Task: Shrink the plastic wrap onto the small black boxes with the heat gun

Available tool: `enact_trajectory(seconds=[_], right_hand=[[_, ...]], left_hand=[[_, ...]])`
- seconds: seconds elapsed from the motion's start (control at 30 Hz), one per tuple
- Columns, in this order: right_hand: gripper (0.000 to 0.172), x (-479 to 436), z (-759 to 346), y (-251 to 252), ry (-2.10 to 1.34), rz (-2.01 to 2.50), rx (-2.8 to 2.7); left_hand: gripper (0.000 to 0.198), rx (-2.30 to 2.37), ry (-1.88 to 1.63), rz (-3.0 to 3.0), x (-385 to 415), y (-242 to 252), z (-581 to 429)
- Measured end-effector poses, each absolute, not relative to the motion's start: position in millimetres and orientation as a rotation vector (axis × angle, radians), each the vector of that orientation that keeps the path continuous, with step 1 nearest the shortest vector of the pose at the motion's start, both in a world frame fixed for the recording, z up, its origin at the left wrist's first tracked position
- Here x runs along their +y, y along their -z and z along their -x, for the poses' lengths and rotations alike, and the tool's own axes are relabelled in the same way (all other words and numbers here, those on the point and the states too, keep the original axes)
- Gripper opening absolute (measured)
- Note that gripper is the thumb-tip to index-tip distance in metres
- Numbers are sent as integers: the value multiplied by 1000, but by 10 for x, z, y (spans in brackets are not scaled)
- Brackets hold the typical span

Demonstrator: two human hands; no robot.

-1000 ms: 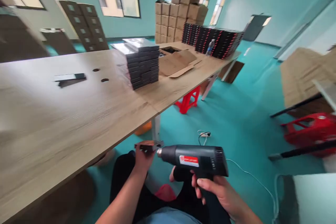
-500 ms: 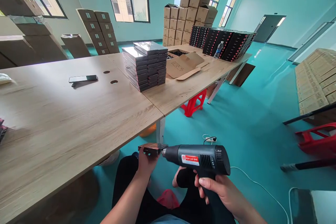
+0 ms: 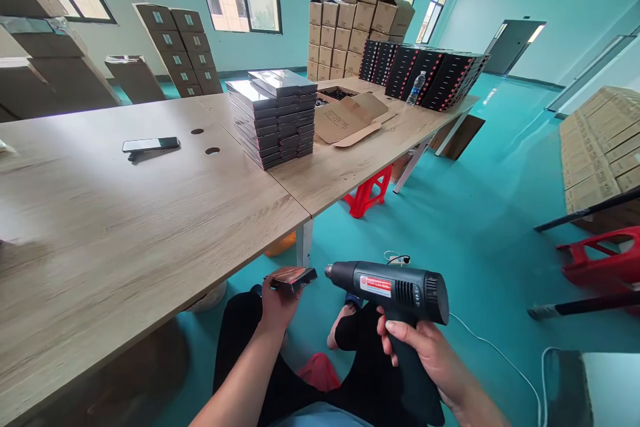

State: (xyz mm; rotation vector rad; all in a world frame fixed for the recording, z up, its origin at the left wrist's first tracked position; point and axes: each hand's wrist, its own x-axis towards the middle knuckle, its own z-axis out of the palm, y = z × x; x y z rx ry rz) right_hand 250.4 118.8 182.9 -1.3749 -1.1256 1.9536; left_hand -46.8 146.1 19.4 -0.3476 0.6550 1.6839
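So, a seated person is working at a single small box with a heat gun. The left hand (image 3: 276,303) is raising a small flat black box with a glossy top (image 3: 293,278), its fingers curling up from beneath and clamping it, just off the near edge of a long pale wood-grain table (image 3: 150,227). The right hand (image 3: 417,350) is gripping a matte black heat gun with a red label (image 3: 395,287), its fingers (image 3: 395,329) wrapped closely around the handle. The gun's nozzle is pointing toward the box from just beside it, not touching. A thin white power cable (image 3: 500,350) is trailing across the teal floor (image 3: 480,213). The step in hand looks like warming that box, and the next move seems to call for steadying the nozzle along its edge. Farther along the table, a tall stack of flat black boxes (image 3: 270,123) is standing beside an opened brown cardboard carton (image 3: 347,119).
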Motion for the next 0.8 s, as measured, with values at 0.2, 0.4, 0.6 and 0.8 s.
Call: enact_trajectory(seconds=[0.2, 0.4, 0.6, 0.8], right_hand=[[37, 1107, -2533, -1814, -2098, 1255, -1039], [40, 1133, -2632, -1804, -2000, 1399, -948], [43, 1049, -2847, -1857, -2056, 1443, -938], [41, 1024, -2860, -1830, -2060, 1453, -1008]], left_hand=[[21, 754, -1709, 384, 1432, -213, 427], [38, 719, -1527, 297, 1380, -287, 422], [18, 847, -1492, 264, 1387, -267, 441], [13, 882, -1504, 205, 1395, -264, 397]])
